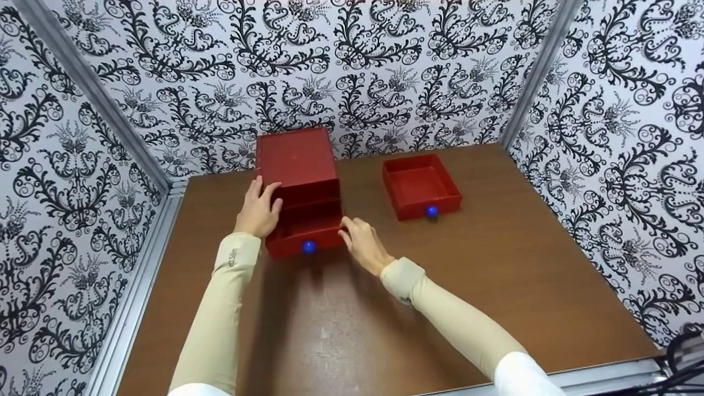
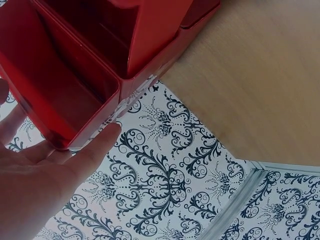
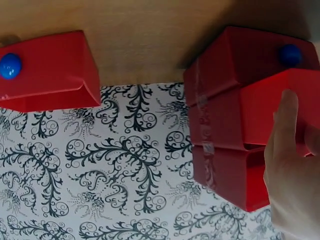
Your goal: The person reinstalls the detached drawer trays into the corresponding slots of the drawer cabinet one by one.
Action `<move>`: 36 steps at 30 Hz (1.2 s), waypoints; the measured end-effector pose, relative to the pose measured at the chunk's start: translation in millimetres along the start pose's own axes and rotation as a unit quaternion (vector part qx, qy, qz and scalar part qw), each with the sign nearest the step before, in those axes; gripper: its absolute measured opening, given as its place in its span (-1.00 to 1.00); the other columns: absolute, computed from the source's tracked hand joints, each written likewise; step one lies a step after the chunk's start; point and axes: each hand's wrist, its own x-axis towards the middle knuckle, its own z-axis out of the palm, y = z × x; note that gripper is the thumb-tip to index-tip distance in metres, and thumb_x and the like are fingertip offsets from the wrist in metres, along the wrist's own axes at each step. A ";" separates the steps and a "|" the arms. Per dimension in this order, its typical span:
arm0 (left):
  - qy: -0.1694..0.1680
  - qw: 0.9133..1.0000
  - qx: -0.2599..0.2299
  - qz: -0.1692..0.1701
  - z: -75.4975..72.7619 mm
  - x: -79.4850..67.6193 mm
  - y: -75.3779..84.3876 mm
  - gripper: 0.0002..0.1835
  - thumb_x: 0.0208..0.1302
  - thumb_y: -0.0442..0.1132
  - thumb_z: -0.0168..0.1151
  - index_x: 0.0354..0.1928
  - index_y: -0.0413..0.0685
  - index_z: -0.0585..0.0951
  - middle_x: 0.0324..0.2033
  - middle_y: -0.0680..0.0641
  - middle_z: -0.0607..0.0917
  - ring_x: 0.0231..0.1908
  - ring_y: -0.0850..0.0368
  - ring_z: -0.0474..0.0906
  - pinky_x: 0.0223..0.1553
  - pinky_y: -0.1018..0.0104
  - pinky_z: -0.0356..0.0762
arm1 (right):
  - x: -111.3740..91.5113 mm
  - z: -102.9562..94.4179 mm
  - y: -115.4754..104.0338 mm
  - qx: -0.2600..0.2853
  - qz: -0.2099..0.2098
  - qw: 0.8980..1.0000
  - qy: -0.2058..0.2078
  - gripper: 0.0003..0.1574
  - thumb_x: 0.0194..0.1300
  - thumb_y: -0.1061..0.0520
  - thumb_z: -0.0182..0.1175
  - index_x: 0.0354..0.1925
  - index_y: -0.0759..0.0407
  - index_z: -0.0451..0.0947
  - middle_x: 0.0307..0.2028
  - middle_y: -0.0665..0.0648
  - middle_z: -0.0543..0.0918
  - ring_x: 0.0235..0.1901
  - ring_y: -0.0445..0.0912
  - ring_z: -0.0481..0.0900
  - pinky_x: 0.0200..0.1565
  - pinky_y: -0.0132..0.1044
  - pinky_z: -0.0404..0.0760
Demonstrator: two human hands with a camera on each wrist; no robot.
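Observation:
A red drawer cabinet (image 1: pixel 297 157) stands toward the back of the table, its top compartment without a drawer. Below that opening, a red drawer (image 1: pixel 287 245) with a blue knob (image 1: pixel 309 247) sticks out of the front. My left hand (image 1: pixel 257 213) rests on the cabinet's left side near the upper front corner, its fingers extended along the edge. At the drawer's right front corner, my right hand (image 1: pixel 364 243) pinches the side wall between thumb and fingers. The right wrist view shows a closed lowest drawer (image 3: pixel 267 55), also with a blue knob.
Another red drawer (image 1: pixel 412 210) with a blue knob sits on the wooden table (image 1: pixel 511 275) to the cabinet's right. Black-and-white patterned panels (image 1: pixel 379 71) enclose the back and sides, with metal rails (image 1: pixel 132 297) along the edges. Dark cables (image 1: pixel 682 357) lie at the lower right.

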 end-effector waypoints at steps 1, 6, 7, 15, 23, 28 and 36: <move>0.000 1.000 0.000 0.000 0.0 0.1 0.2 -0.50 0.51 -0.11 -0.12 0.44 0.06 0.29 0.58 -0.27 -0.05 0.60 -0.19 -0.17 0.44 -0.35 0.18 | 3.3 1.4 1.4 -0.001 0.003 1.000 0.002 -0.84 0.43 0.11 0.16 -0.14 0.19 0.52 -0.32 0.20 0.68 -0.29 0.05 0.70 -0.24 -0.11 0.71; -0.001 1.000 0.002 -0.003 0.1 -0.1 1.9 -0.51 0.51 -0.11 -0.11 0.43 0.08 0.29 0.58 -0.27 -0.05 0.61 -0.19 -0.19 0.43 -0.36 0.19 | 18.7 8.2 8.1 -0.003 0.006 1.000 0.027 -0.72 0.38 0.13 0.22 -0.10 0.25 0.37 -0.34 0.24 0.67 -0.28 0.11 0.73 -0.25 -0.08 0.72; -0.001 1.000 0.003 -0.004 -0.1 -0.3 1.5 -0.51 0.51 -0.12 -0.10 0.43 0.08 0.29 0.58 -0.27 -0.05 0.61 -0.19 -0.19 0.42 -0.36 0.20 | 21.9 10.0 8.8 -0.004 0.005 0.999 0.033 -0.69 0.37 0.13 0.23 -0.11 0.26 0.34 -0.36 0.24 0.66 -0.29 0.11 0.72 -0.25 -0.09 0.71; 0.000 1.000 0.000 -0.014 0.8 0.1 2.5 -0.51 0.50 -0.12 -0.08 0.42 0.12 0.29 0.59 -0.23 -0.06 0.61 -0.15 -0.19 0.37 -0.42 0.23 | 41.8 18.9 13.8 -0.009 0.029 0.997 0.066 -0.71 0.29 0.15 0.31 -0.35 0.27 0.39 -0.47 0.18 0.54 -0.38 0.06 0.64 -0.28 -0.13 0.68; 0.007 1.000 0.002 -0.010 3.5 -0.5 3.1 -0.51 0.48 -0.15 -0.03 0.41 0.12 0.31 0.59 -0.23 -0.03 0.60 -0.17 -0.15 0.37 -0.39 0.27 | 56.1 20.1 19.4 0.041 0.111 0.992 0.043 -0.63 0.29 0.06 0.33 -0.37 0.34 0.45 -0.40 0.24 0.55 -0.31 0.11 0.61 -0.19 -0.07 0.65; 0.010 1.000 0.000 -0.007 4.2 -1.3 5.9 -0.52 0.47 -0.16 -0.01 0.39 0.12 0.33 0.59 -0.23 -0.01 0.60 -0.17 -0.13 0.34 -0.40 0.30 | 61.8 22.3 23.3 0.048 0.134 0.989 0.042 -0.61 0.29 0.05 0.33 -0.36 0.37 0.47 -0.41 0.25 0.57 -0.30 0.15 0.63 -0.18 -0.03 0.65; 0.014 1.000 0.011 -0.003 -0.8 -2.0 1.8 -0.50 0.44 -0.20 0.01 0.40 0.10 0.33 0.58 -0.25 0.00 0.60 -0.18 -0.12 0.28 -0.42 0.36 | 65.6 24.6 26.5 0.045 0.112 0.992 0.023 -0.60 0.30 0.02 0.31 -0.37 0.36 0.48 -0.42 0.23 0.56 -0.38 0.08 0.59 -0.28 -0.11 0.61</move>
